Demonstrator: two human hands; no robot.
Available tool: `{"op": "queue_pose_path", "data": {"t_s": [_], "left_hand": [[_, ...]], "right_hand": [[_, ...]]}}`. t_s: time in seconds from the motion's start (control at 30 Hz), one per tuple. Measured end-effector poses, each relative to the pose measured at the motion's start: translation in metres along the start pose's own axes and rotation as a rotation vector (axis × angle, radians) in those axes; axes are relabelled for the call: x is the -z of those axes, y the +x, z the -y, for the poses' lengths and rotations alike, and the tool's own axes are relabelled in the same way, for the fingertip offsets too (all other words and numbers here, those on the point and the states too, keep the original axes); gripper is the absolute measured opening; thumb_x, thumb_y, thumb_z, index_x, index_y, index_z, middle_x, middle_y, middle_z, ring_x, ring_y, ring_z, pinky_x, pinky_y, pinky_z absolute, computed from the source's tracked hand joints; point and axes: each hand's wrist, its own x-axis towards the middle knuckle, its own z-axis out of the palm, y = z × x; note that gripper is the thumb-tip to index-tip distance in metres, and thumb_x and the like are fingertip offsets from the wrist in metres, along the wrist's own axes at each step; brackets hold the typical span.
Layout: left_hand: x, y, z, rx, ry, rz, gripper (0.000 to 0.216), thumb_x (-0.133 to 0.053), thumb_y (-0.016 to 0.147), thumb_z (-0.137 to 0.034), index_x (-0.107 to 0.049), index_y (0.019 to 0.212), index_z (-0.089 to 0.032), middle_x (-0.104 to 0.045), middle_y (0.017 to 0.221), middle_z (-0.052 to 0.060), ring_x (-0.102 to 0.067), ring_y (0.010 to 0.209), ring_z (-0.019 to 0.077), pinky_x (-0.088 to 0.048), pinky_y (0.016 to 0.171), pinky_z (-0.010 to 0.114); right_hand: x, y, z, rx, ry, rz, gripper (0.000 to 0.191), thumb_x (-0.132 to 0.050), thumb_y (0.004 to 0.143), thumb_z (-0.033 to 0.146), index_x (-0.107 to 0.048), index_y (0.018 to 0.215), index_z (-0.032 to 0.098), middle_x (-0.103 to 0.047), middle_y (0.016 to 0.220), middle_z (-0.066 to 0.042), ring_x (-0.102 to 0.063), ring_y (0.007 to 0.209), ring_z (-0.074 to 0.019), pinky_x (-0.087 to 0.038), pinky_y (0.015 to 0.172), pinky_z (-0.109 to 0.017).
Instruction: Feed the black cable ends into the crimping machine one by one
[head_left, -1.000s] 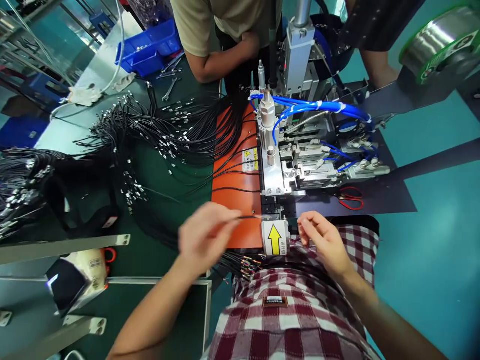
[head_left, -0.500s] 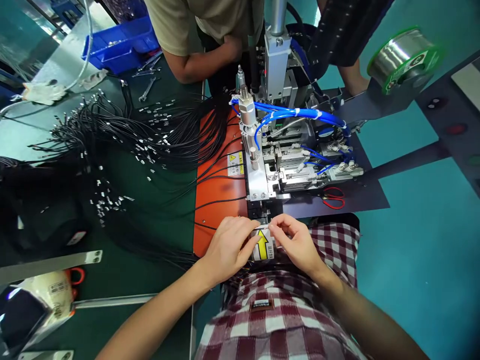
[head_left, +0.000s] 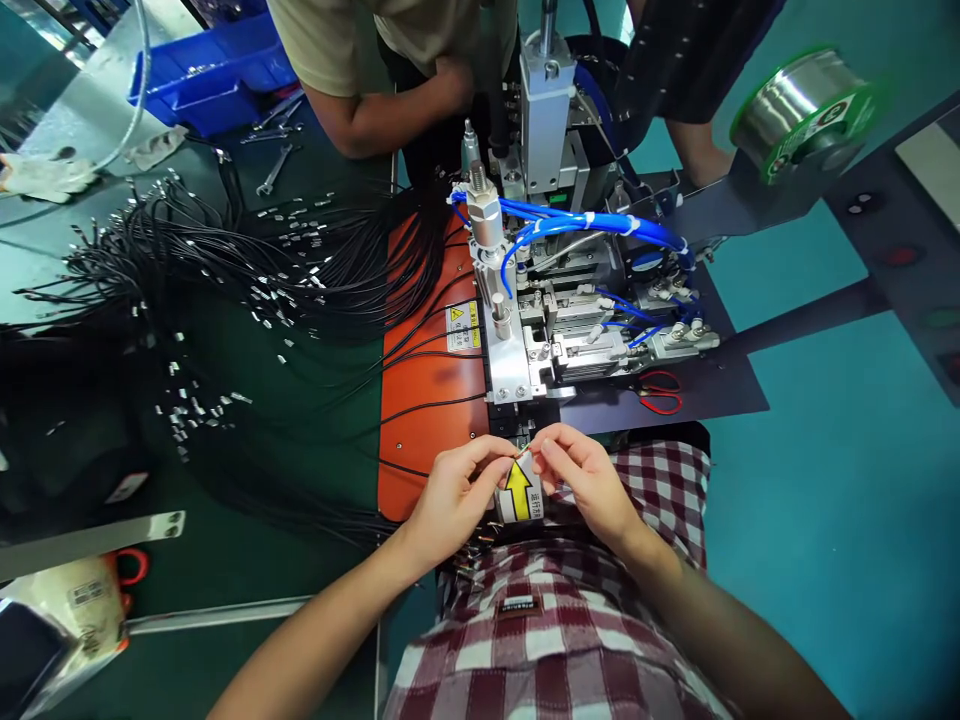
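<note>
My left hand pinches the end of a thin cable between thumb and forefinger. Facing it, my right hand has its fingertips closed on the fine coloured wires at that end; fingers cover most of them. Just below the fingertips is a white label with a yellow arrow. Beyond my hands stands a metal pneumatic machine with blue hoses. Black cables run across its orange plate towards it.
A large bundle of black cables with silvery ends spreads over the dark green table. Red-handled scissors lie right of the machine. A solder spool hangs at upper right. Another person's forearm is behind the machine.
My fingertips have shifted slightly on the cable end, and coloured wires now show between them. The whole view has moved a little, so surroundings appear further left.
</note>
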Motion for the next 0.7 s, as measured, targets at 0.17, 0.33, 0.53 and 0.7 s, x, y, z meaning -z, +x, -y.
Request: {"op": "queue_pose_path", "data": {"t_s": [0.17, 0.33, 0.53, 0.7], "left_hand": [[0.000, 0.002, 0.002, 0.011, -0.029, -0.002, 0.020, -0.051, 0.091, -0.032, -0.064, 0.095, -0.017, -0.059, 0.072, 0.001, -0.052, 0.064, 0.0107, -0.043, 0.056, 0.019], [-0.001, 0.001, 0.001, 0.003, -0.026, -0.017, 0.019, -0.051, 0.091, -0.031, -0.064, 0.093, -0.017, -0.058, 0.070, 0.000, -0.052, 0.063, 0.0106, -0.042, 0.055, 0.019], [-0.002, 0.002, 0.003, -0.042, -0.019, -0.057, 0.016, -0.050, 0.091, -0.028, -0.062, 0.094, -0.018, -0.063, 0.080, 0.001, -0.057, 0.068, 0.0104, -0.045, 0.060, 0.019], [-0.006, -0.001, 0.002, -0.080, -0.011, -0.088, 0.015, -0.050, 0.092, -0.028, -0.061, 0.095, -0.018, -0.063, 0.082, 0.001, -0.058, 0.070, 0.0109, -0.046, 0.063, 0.020]], "right_hand": [[-0.002, 0.006, 0.002, -0.043, 0.002, -0.010, 0.028, -0.065, 0.082, 0.042, -0.055, 0.076, 0.017, -0.052, 0.062, 0.005, -0.038, 0.045, -0.0050, -0.029, 0.044, -0.020], [-0.004, 0.003, 0.001, -0.049, -0.033, -0.017, 0.027, -0.068, 0.080, 0.040, -0.054, 0.077, 0.017, -0.049, 0.058, 0.006, -0.034, 0.044, -0.0051, -0.027, 0.042, -0.019], [-0.009, -0.008, -0.015, 0.121, -0.212, -0.163, 0.020, -0.063, 0.085, 0.036, -0.059, 0.079, 0.018, -0.054, 0.066, 0.003, -0.044, 0.052, -0.0080, -0.036, 0.047, -0.020], [-0.013, -0.012, -0.025, 0.228, -0.299, -0.216, 0.016, -0.059, 0.088, 0.033, -0.063, 0.085, 0.018, -0.058, 0.071, 0.001, -0.048, 0.054, -0.0093, -0.040, 0.049, -0.021]]}}
